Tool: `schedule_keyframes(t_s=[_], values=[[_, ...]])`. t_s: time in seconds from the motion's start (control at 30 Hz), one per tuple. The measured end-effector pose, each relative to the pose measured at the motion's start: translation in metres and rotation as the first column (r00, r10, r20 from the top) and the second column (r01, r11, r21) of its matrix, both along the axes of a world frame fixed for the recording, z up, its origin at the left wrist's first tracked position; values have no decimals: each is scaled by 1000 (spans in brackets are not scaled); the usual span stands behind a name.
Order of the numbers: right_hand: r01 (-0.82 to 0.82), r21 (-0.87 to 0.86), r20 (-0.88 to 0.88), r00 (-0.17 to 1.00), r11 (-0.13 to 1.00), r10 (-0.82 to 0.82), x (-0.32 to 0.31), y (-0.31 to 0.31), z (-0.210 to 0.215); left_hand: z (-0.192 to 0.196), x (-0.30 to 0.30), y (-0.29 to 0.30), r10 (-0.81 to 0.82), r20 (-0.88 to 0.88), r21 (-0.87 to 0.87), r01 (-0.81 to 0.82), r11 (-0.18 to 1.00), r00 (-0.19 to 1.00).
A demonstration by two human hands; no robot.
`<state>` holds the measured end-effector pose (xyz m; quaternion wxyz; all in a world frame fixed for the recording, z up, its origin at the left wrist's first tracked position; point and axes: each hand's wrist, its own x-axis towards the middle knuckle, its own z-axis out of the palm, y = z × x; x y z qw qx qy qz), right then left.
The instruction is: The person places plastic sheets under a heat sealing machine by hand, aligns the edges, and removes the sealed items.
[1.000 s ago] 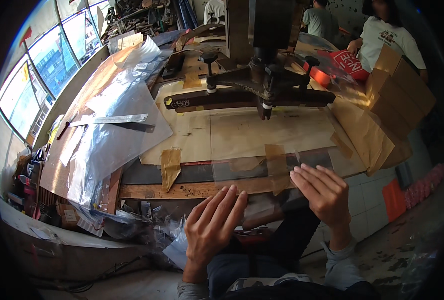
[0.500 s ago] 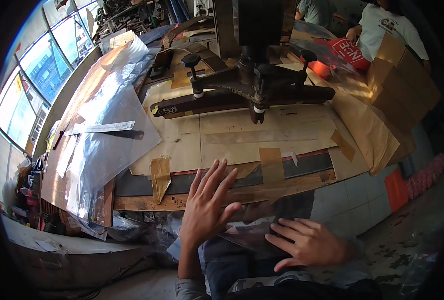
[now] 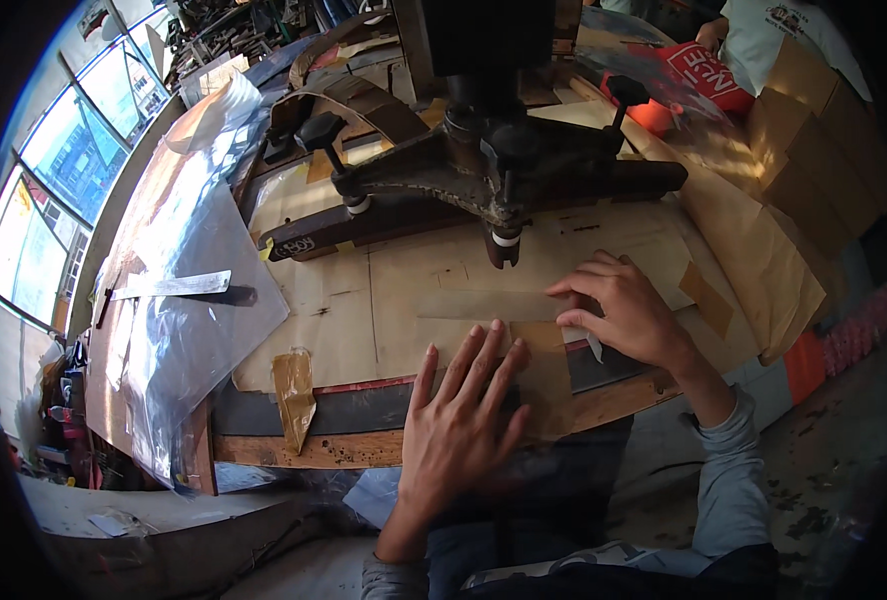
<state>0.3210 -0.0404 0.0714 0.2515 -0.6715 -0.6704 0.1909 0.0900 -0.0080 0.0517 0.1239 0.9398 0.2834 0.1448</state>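
My left hand (image 3: 459,420) is spread, palm down, over the front edge of the press bed, its fingertips at a cream sheet (image 3: 349,330). To its right, my right hand (image 3: 619,310) reaches over that sheet with bent fingers. A gap shows between its thumb and forefinger, and I make out nothing held there. Its fingertips are by the right part of a pale translucent strip (image 3: 479,304) on the sheet. Brown tape (image 3: 542,385) runs over the front edge between my hands. Above stands a dark metal press head (image 3: 494,170) with a long bar and knobs.
On the left lies clear plastic sheeting (image 3: 199,330) with a metal ruler (image 3: 179,285) on top. Another brown tape piece (image 3: 294,395) hangs over the wooden edge (image 3: 354,450). Brown paper and cardboard (image 3: 814,150) stand at the right, near a red bag (image 3: 704,80) and another person (image 3: 794,40).
My right hand has risen from near my lap to the cream sheet. My left hand has moved right along the front edge. The view has shifted slightly.
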Motion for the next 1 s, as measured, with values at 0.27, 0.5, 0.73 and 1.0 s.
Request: schedule_keyframes(t_s=[0.27,0.5,0.73,1.0], values=[[55,-183,-345,931,982,-117,10,9,-1,-1,6,0,21,-26,12,-21,1000,999],[-52,-233,-567,818,971,-92,21,13,-5,0,4,-2,12,-17,14,-12,1000,1000],[-104,-212,-605,795,972,-47,24,13,-4,0,5,-3,13,-13,9,-13,1000,1000],[-111,-218,-585,810,970,-38,24,11,0,0,5,-3,3,-5,-6,-3,1000,1000]])
